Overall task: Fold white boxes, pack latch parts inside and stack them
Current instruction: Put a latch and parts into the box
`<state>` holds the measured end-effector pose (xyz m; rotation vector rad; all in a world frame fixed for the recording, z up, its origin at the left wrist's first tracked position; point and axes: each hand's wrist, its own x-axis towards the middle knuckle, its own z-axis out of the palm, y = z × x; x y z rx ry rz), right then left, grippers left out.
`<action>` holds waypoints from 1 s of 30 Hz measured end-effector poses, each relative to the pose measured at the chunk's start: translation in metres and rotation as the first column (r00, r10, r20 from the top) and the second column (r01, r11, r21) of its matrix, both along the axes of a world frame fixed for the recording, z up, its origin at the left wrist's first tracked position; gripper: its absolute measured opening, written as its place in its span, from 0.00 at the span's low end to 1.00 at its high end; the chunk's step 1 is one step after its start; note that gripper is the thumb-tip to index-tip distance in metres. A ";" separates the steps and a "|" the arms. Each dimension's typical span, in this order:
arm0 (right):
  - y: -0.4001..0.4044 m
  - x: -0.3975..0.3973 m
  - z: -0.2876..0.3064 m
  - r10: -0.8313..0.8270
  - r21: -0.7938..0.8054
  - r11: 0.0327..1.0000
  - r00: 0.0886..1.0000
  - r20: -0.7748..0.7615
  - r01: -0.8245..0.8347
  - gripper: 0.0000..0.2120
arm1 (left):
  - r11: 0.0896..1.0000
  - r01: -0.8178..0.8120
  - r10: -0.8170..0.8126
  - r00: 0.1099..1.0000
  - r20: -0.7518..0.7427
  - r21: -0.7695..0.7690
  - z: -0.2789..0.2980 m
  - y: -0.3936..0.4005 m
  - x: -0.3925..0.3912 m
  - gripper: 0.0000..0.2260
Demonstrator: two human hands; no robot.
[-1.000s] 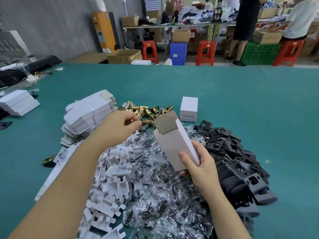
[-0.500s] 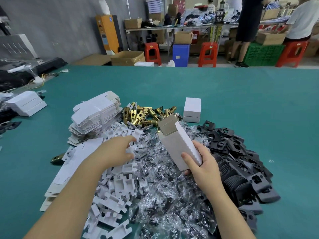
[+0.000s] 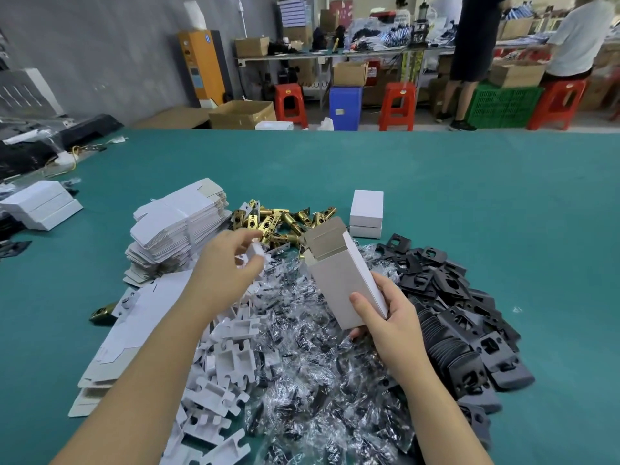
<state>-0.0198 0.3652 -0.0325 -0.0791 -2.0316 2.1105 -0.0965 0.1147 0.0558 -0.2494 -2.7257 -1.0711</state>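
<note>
Change: left hand (image 3: 228, 263) has lifted off the heap of white moulded card inserts (image 3: 221, 374), where it was pressed down half a second ago, and now carries one small white insert piece (image 3: 257, 251) pinched in thumb and fingertips. Before that it was up by the brass latches.
Meaning: judged, the insert has been picked and goes into the box next; packing of this box is under way, not finished.
Right hand: right hand (image 3: 385, 317) grips the lower end of the folded white cardboard box (image 3: 342, 283), thumb across its front face, fingers curled behind.
Box position: held above the pile of clear plastic bags (image 3: 302, 364), off the green worktop (image 3: 469, 196), just right of the left hand, not touching it.
Box axis: long axis slants from the grip up and away, leaning left; open end with grey-brown flaps (image 3: 323, 241) is the far, upper end, facing the left hand's side.
Nearby stock: brass latch bolts (image 3: 285, 219) beyond the box; black strike plates (image 3: 453, 313) to the right; flat white box blanks (image 3: 174, 229) stacked at left; two closed white boxes (image 3: 366, 213) stacked behind.
</note>
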 end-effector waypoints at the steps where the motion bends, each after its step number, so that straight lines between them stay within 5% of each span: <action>1: 0.000 0.000 0.000 0.001 -0.016 1.000 1.000 -0.003 -0.001 0.17 | 0.989 0.001 -0.004 1.000 0.021 0.147 0.004 0.004 0.002 0.15; 4: 0.000 0.000 0.001 0.019 -0.051 0.999 1.000 -0.021 -0.020 0.17 | 0.923 0.037 -0.064 0.996 0.057 0.382 0.012 0.018 0.008 0.13; 8: 0.001 0.000 0.002 0.002 -0.111 0.994 1.000 -0.014 -0.004 0.16 | 0.874 0.099 -0.168 0.980 0.104 0.476 0.018 0.035 0.013 0.12; 20: 0.003 -0.001 0.003 0.010 -0.209 0.978 1.000 0.004 -0.009 0.19 | 0.920 0.221 -0.204 0.975 -0.087 0.325 0.031 0.059 0.017 0.07; 30: 0.002 -0.001 0.006 0.016 -0.222 0.975 1.000 0.001 -0.015 0.15 | 0.845 0.259 -0.210 0.965 -0.156 0.467 0.033 0.064 0.020 0.06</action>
